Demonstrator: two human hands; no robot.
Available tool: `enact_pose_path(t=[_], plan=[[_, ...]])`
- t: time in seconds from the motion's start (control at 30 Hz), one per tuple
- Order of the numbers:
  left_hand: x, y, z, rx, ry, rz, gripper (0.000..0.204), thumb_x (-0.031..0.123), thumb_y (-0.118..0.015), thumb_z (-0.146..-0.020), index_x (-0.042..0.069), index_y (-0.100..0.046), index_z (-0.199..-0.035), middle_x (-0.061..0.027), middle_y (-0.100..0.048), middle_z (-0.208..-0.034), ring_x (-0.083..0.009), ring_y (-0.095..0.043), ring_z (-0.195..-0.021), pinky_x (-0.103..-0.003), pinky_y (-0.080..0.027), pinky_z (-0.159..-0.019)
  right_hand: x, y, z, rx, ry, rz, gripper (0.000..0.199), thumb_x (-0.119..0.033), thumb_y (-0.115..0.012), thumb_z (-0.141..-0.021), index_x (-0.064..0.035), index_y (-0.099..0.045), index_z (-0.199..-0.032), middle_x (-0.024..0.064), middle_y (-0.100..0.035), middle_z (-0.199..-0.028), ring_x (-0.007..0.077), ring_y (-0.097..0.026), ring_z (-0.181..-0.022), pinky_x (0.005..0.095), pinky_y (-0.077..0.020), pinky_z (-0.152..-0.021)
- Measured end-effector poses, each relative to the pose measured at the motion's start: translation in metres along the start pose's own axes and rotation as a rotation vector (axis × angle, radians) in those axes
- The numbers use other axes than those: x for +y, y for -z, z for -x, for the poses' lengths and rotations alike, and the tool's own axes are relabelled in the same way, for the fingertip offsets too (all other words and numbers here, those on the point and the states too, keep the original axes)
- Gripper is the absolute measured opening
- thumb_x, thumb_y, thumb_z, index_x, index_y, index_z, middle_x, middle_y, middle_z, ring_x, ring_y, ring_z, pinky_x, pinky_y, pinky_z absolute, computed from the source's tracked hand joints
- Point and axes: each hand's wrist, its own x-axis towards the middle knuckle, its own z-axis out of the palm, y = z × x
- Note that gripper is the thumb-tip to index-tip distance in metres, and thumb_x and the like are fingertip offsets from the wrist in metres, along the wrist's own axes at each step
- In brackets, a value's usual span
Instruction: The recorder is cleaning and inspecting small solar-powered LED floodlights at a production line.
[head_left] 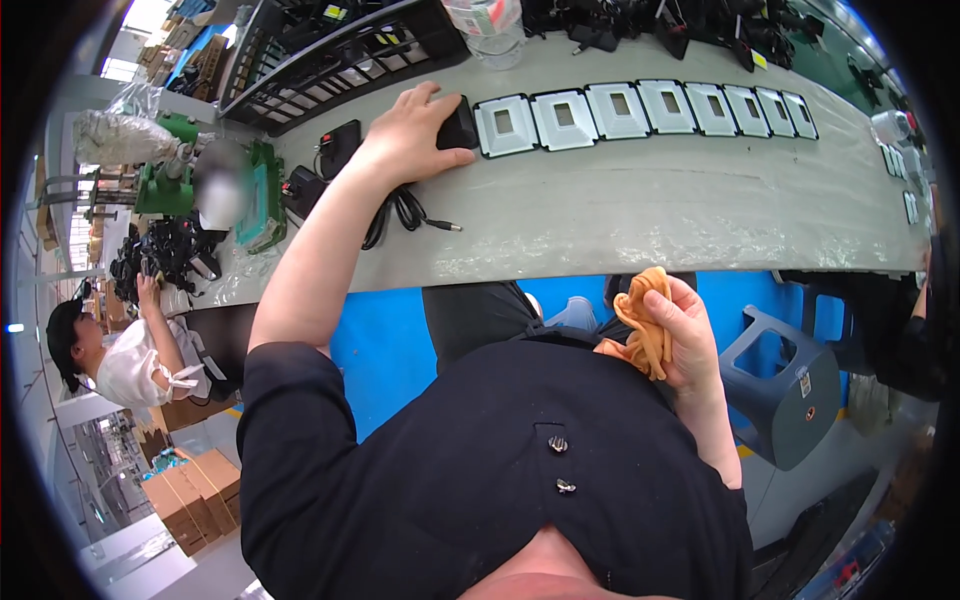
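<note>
My left hand (415,135) reaches across the table to a flat black rectangular piece (459,126) at the left end of a row. Its thumb lies along the near edge and its fingers bend around the far side; the palm covers part of the piece. The row continues rightward with several silver-white plates (505,125), each black-edged with a small rectangular window. In front of my body, below the table edge, my right hand (690,335) is closed on a crumpled orange cloth (645,325). A black cable (405,210) with a barrel plug lies beneath my left wrist.
Black power adapters (340,148) lie left of my forearm. Behind are a black slatted crate (350,75), a clear plastic bottle (492,35) and heaped black adapters (680,25). A green hand press (165,185) stands left, near a co-worker (140,360). Grey-blue stools (780,385) stand right.
</note>
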Motion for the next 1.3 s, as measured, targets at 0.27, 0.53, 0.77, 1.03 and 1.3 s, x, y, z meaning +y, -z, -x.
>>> enact_pose_path(t=[0.27, 0.53, 0.77, 1.03, 1.3], plan=[[-0.047, 0.004, -0.022, -0.138, 0.094, 0.004, 0.068, 0.027, -0.077, -0.066, 0.011, -0.049, -0.126, -0.0099, -0.05, -0.119, -0.0284, -0.048, -0.113, -0.037, -0.045, -0.091, 0.001, -0.001, 0.01, 0.007, 0.022, 0.06, 0.016, -0.006, -0.06, -0.085, -0.0002, -0.06, -0.1, 0.0086, -0.065, -0.09, 0.0161, -0.064, -0.08, 0.0292, -0.0545, -0.068], [-0.045, 0.036, -0.006, 0.196, 0.088, 0.06, 0.064, 0.033, -0.07, -0.073, 0.013, -0.046, -0.128, -0.0143, -0.045, -0.122, -0.0307, -0.047, -0.115, -0.039, -0.044, -0.092, -0.001, 0.013, 0.019, 0.099, 0.086, 0.074, 0.014, -0.009, -0.062, -0.084, -0.0015, -0.059, -0.096, 0.0086, -0.065, -0.089, 0.0167, -0.064, -0.08, 0.0264, -0.0526, -0.069], [-0.112, 0.061, -0.128, 0.359, 0.001, 0.169, 0.028, 0.015, -0.057, -0.081, 0.008, -0.061, -0.108, -0.0119, -0.059, -0.096, -0.0263, -0.06, -0.09, -0.033, -0.047, -0.082, -0.009, 0.047, 0.024, 0.162, 0.134, -0.004, 0.012, -0.007, -0.059, -0.086, -0.0016, -0.059, -0.096, 0.008, -0.065, -0.088, 0.0178, -0.065, -0.082, 0.0266, -0.0534, -0.071], [-0.122, 0.007, -0.216, -0.188, 0.331, -0.053, 0.04, 0.018, -0.05, -0.084, 0.024, -0.054, -0.123, -0.0082, -0.053, -0.127, -0.0254, -0.053, -0.114, -0.039, -0.044, -0.095, -0.005, 0.05, 0.033, 0.283, 0.193, -0.037, 0.013, -0.007, -0.059, -0.086, -0.0013, -0.059, -0.098, 0.0077, -0.064, -0.09, 0.0193, -0.065, -0.084, 0.0282, -0.0537, -0.075], [-0.168, 0.062, -0.179, 0.408, 0.641, 1.141, 0.032, 0.003, -0.046, -0.083, 0.003, -0.052, -0.114, -0.0149, -0.059, -0.094, -0.029, -0.061, -0.085, -0.045, -0.055, -0.062, -0.012, 0.052, 0.041, 0.237, 0.208, -0.072, 0.012, -0.007, -0.058, -0.087, -0.0011, -0.059, -0.098, 0.0079, -0.064, -0.09, 0.0186, -0.065, -0.084, 0.0272, -0.0529, -0.076]])
